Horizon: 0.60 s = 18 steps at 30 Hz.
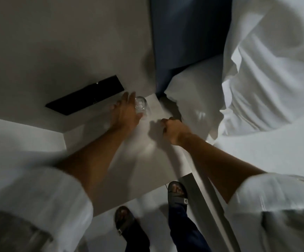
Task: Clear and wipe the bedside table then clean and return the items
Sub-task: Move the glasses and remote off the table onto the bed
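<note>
Bed: white bedding fills the right side of the view, touching the right edge of the bedside table.
Pillows: two white, rumpled pillows stand against the headboard; the lower corner of the nearer one hangs just beside the table's far right corner.
Wall: plain pale grey wall rises behind the table, on the left.
Headboard: dark blue upholstered panel stands upright between the wall and the pillows.
Table: pale grey, smooth square tabletop, seen from above; it carries only the glass and the two hands, with a soft sheen near its middle.
Wall panel: black rectangular plate set flat in the wall, just behind the table's far edge.
Person: rolled white sleeves on both arms, dark blue trousers, dark slide sandals on a white floor at the table's near edge.
Left hand: reaches to the table's far side; the fingers are stretched forward and lie along the left side of the glass, touching it. Whether they wrap around it I cannot tell, as the motion blur hides it.
Right hand: rests near the table's right edge, the fingers curled under into a loose fist; anything inside it is hidden.
Glass: small clear drinking tumbler, upright at the far side of the tabletop, near the back corner, against the left hand.
</note>
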Motion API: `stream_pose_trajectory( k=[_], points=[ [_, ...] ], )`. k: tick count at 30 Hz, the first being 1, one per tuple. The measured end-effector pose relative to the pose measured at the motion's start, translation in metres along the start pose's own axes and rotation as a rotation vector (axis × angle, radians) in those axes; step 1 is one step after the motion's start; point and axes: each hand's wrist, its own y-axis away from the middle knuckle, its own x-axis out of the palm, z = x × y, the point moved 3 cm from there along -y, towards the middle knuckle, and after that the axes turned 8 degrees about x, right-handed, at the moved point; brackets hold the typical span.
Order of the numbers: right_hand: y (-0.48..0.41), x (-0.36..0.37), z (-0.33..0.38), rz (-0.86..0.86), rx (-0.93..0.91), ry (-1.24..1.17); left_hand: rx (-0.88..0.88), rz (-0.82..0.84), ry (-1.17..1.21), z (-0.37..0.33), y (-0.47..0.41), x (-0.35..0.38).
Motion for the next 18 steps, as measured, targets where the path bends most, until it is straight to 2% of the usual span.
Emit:
stream_pose_trajectory(
  k=[4, 9, 11, 14, 18],
  points=[
    [-0.006, 0.001, -0.002, -0.011, -0.015, -0.023, 0.052, 0.133, -0.027, -0.003, -0.041, 0.019],
    [0.008, 0.009, -0.015, -0.048, -0.012, -0.232, -0.049, -0.022, 0.141, 0.001, -0.016, 0.032],
    [0.022, 0.014, -0.022, -0.104, 0.031, -0.346, -0.111, -0.081, 0.33, 0.0, 0.013, 0.031],
    [0.053, 0.022, -0.032, -0.23, 0.133, -0.53, -0.22, -0.127, 0.752, -0.006, 0.069, 0.021],
    [0.115, 0.021, -0.061, -0.371, 0.197, -0.712, -0.193, -0.146, 1.14, -0.049, 0.138, -0.004]
  ],
)
